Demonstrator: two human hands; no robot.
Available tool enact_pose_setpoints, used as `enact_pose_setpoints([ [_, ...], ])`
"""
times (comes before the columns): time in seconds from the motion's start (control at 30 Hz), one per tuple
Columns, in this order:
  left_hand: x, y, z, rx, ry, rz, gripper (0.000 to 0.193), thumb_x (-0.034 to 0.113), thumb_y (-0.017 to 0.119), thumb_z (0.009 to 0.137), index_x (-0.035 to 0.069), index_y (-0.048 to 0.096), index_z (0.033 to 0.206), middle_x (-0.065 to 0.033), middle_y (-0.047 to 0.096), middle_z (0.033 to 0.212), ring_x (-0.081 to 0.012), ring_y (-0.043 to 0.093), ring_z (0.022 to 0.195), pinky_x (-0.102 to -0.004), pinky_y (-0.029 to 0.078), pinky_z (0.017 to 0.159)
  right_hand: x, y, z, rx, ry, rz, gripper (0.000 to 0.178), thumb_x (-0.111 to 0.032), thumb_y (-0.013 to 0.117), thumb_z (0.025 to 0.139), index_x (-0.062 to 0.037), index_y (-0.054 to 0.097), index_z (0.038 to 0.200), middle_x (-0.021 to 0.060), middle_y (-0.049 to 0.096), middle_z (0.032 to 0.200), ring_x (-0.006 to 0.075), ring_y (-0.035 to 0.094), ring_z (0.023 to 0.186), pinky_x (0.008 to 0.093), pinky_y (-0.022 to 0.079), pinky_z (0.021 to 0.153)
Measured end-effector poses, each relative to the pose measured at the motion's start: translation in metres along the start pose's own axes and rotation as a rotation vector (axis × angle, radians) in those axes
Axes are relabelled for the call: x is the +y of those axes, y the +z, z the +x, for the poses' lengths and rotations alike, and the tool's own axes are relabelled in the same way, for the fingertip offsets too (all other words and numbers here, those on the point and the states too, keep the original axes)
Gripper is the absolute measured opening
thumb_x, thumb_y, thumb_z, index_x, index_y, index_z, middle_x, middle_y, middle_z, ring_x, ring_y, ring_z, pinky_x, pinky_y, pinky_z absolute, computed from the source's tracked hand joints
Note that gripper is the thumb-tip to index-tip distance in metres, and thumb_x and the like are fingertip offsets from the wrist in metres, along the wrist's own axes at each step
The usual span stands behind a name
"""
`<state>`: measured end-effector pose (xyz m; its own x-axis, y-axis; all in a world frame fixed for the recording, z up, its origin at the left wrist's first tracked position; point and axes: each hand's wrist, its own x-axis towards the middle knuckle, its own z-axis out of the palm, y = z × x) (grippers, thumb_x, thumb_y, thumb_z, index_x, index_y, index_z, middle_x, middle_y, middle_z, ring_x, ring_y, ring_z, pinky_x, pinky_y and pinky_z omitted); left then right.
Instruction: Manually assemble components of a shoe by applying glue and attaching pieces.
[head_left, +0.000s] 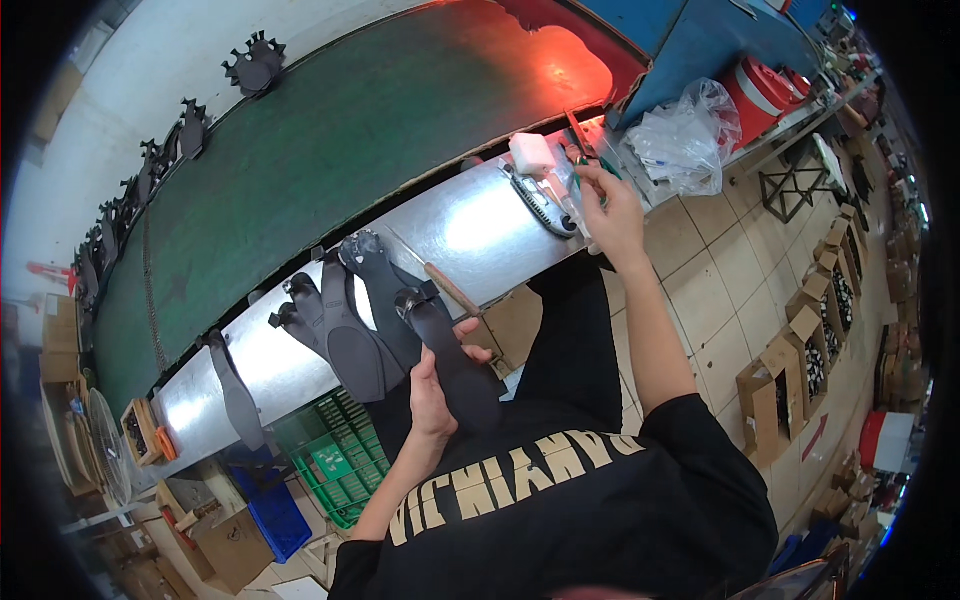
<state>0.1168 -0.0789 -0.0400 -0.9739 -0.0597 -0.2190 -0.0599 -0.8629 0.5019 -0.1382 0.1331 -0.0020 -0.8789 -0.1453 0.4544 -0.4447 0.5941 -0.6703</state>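
My left hand [432,400] is closed round a dark sandal sole [465,375] in front of my body. A small strap piece [415,298] sits at its upper end. Beside it, more dark sandal soles [357,350] lie overlapped across the metal ledge and its near edge. My right hand [612,215] reaches to the ledge's right end, its fingertips closed at the green handles of a pair of scissors [606,166]. The fingers partly hide the handles. Close by are a white block [532,153] and a dark-bristled brush [540,205].
A green conveyor belt [330,130] runs behind the metal ledge [470,225]; dark soles [190,130] line its far edge. A wooden-handled tool [452,289] lies on the ledge. Plastic bags [690,140] and a red container [755,95] stand right. Below is a green crate [345,460]; cartons [765,405] line the floor.
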Motion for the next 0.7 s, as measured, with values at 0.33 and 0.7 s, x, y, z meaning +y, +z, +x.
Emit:
enact_pose_setpoints([
  [0.33, 0.047, 0.024, 0.008, 0.183, 0.200, 0.557, 0.068, 0.006, 0.066, 0.093, 0.009, 0.035, 0.154, -0.0062, 0.061, 0.110, -0.0078, 0.055, 0.081, -0.0221, 0.048, 0.075, 0.001, 0.003, -0.044, -0.134, 0.011, -0.329, 0.040, -0.015, 0.068, 0.084, -0.0118, 0.063, 0.124, 0.0156, 0.068, 0.098, 0.0382, 0.060, 0.090, 0.0470, 0.048, 0.082],
  [0.7, 0.086, 0.028, -0.006, 0.169, 0.321, 0.597, 0.076, 0.004, 0.071, 0.082, 0.003, 0.038, 0.150, -0.0135, 0.055, 0.132, -0.0090, 0.062, 0.075, -0.0222, 0.050, 0.060, -0.082, -0.011, -0.083, -0.270, -0.105, 0.208, 0.041, 0.006, 0.059, 0.085, -0.0038, 0.063, 0.125, 0.0159, 0.067, 0.105, 0.0294, 0.066, 0.091, 0.0327, 0.052, 0.077],
])
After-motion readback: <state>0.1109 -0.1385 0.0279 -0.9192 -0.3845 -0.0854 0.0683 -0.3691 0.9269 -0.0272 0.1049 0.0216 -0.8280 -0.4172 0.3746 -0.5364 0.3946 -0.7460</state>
